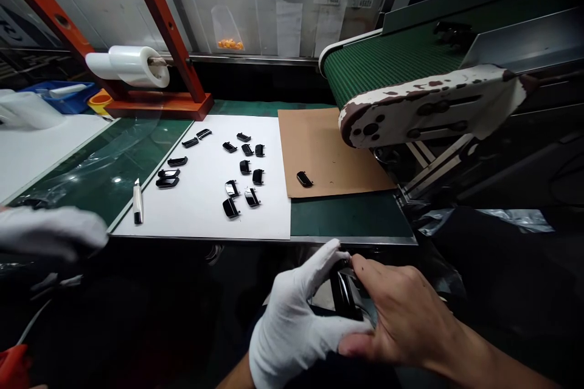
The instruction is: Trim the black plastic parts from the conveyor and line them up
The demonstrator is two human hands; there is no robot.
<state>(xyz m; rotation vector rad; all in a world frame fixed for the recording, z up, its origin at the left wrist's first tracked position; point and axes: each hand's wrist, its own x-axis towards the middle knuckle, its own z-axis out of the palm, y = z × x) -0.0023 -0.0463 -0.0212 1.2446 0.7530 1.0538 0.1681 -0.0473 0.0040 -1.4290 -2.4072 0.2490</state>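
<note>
My left hand (298, 322), in a white glove, grips one side of a glossy black plastic part (344, 292) in front of the table's edge. The bare fingers of my right hand (401, 310) close on the other side of the same part. Thumbs and fingertips of both hands meet around it, and they cover its ends. On the brown cardboard (328, 140) beyond my hands lies one small black part (304, 179). Several similar black parts (231, 208) are spread over the white sheet (210, 219) to the left.
A co-worker's gloved hand (55, 234) is blurred at the left. A cutter knife (137, 202) lies on the white sheet's left edge. Behind stands a red wooden stand (159, 106) with a plastic film roll (130, 67). A green conveyor belt (392, 67) overhangs the cardboard at right.
</note>
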